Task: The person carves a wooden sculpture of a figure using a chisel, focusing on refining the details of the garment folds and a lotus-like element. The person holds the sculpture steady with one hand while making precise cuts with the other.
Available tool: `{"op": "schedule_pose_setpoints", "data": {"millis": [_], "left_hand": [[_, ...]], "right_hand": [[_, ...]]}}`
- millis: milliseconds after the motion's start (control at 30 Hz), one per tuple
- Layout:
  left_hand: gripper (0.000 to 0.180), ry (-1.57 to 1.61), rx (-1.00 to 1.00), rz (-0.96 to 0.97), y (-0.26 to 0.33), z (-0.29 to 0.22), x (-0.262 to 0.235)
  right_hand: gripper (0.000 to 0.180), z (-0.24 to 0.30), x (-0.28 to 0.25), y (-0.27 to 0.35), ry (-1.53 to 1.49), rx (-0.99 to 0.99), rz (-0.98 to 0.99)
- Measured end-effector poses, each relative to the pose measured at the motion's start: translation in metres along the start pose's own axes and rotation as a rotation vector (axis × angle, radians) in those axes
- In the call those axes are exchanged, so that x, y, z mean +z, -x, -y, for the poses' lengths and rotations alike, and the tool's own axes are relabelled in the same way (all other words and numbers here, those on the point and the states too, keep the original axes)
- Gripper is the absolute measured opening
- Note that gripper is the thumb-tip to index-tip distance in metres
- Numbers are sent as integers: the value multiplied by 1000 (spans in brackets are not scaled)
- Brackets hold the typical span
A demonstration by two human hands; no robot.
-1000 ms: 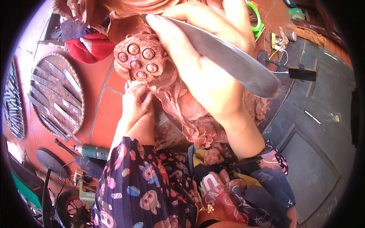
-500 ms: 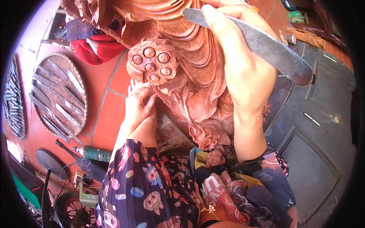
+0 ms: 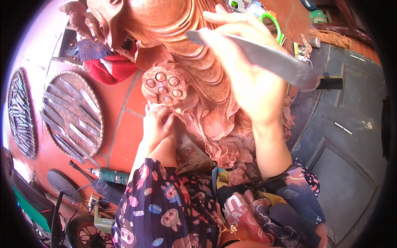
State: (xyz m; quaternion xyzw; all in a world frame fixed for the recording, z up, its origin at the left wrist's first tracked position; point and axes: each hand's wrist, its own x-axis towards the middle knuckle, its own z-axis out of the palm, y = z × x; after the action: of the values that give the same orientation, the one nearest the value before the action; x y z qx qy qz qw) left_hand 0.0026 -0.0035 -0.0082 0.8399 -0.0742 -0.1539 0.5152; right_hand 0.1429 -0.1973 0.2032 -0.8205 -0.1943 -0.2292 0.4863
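Your carving (image 3: pixel 159 18) has its folds (image 3: pixel 211 82) and pod (image 3: pixel 156 93) shaped; what's left is unclear. Your right hand (image 3: pixel 254 82) grips a blade (image 3: pixel 269 60); your left hand (image 3: pixel 159 122), fingers half-hidden: I can't tell.

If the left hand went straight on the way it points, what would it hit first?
Likely the round carved pod, just above the left hand in view; depth is unclear, they may already touch.

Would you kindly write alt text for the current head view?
A right hand holds a flat grey metal blade over a reddish carved wooden sculpture; the left hand is at its round, knobbed end. To the left are a rounded brown tray of flat metal strips on red floor tiles, and a teal power tool.
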Motion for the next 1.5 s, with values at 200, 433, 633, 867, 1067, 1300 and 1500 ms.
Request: {"op": "schedule_pose_setpoints", "data": {"millis": [200, 433, 633, 867, 1067, 1300, 1500], "left_hand": [[12, -45, 3, 3, 0, 0, -3], [16, -8, -61, 34, 3, 4, 1], [15, -56, 1, 16, 1, 2, -3], [19, -84, 41, 6, 0, 7, -2], [20, -106, 8, 0, 3, 8, -2], [19, -90, 2, 15, 4, 9, -4], [19, -53, 33, -14, 6, 26, 9]], "right_hand": [[10, 15, -7, -4, 257, 1, 203], [9, 18, -26, -20, 338, 36, 349], [11, 2, -27, -20, -38, 216, 191], [4, 5, -24, -22, -13, 224, 164], [7, 18, -21, -25, 67, 123, 229], [11, 13, -27, -38, 150, -110, 243], [13, 27, -23, -42, 462, -76, 375]]}}
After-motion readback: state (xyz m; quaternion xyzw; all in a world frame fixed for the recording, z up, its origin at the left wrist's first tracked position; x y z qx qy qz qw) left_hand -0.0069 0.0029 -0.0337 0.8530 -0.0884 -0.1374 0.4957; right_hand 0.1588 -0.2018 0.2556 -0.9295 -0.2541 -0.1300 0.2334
